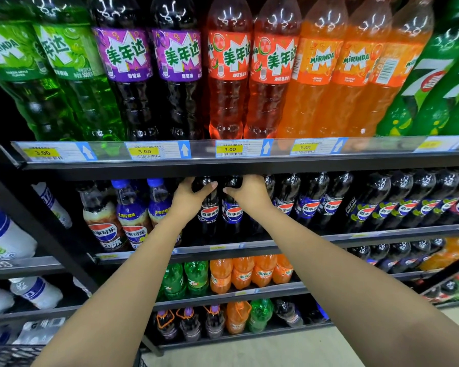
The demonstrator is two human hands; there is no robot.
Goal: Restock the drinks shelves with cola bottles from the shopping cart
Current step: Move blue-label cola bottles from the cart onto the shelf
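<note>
Two dark cola bottles with blue Pepsi labels stand side by side on the second shelf (223,246). My left hand (190,198) is wrapped around the neck of the left cola bottle (209,214). My right hand (249,194) grips the neck of the right cola bottle (232,214). Both bottle tops are partly hidden under the upper shelf edge (223,168). More cola bottles (308,205) fill the row to the right. A corner of the shopping cart (8,356) shows at the bottom left.
Large Mirinda and 7up bottles (228,75) crowd the top shelf. Blue-capped Pepsi bottles (133,215) stand just left of my hands. Lower shelves hold small orange and green sodas (236,274). White bottles (6,234) sit on the left unit. Pale floor (276,350) lies below.
</note>
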